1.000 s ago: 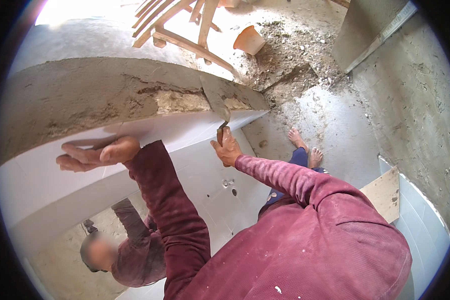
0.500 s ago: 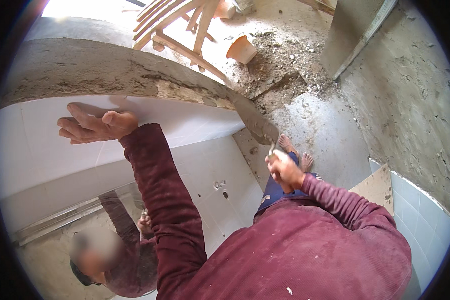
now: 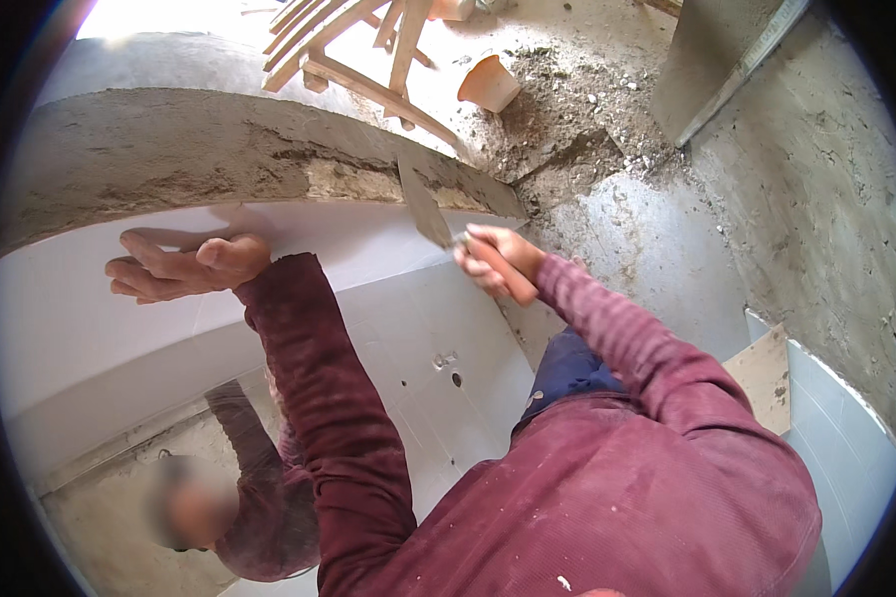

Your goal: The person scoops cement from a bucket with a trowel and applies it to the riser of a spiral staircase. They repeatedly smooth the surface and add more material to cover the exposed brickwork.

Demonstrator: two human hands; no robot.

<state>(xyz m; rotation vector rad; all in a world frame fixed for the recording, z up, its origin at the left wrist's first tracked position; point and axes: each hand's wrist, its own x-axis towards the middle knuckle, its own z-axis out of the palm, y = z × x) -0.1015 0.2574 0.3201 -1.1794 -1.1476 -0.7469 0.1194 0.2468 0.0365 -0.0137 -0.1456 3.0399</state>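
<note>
My left hand (image 3: pixel 184 267) rests against the white tile (image 3: pixel 60 318), its fingers apart and holding nothing. In my right hand (image 3: pixel 500 251) is a trowel (image 3: pixel 426 207), gripped by its orange-brown handle. The trowel's flat grey blade points up and left, over the rough cement strip (image 3: pixel 219 149) along the tile's edge. Its tip overlaps that strip, and I cannot tell whether it touches.
A wooden slatted frame (image 3: pixel 363 85) and an orange bucket (image 3: pixel 489 85) stand beyond the strip, near rubble (image 3: pixel 567 119). Rough cement wall (image 3: pixel 816 199) rises at the right, above pale blue tiles (image 3: pixel 846 418) and a loose board (image 3: pixel 762 378). A mirror (image 3: pixel 100 507) lies lower left.
My right hand has swung the trowel up and left, from beside my legs to the cement strip. My left hand stays against the tile.
</note>
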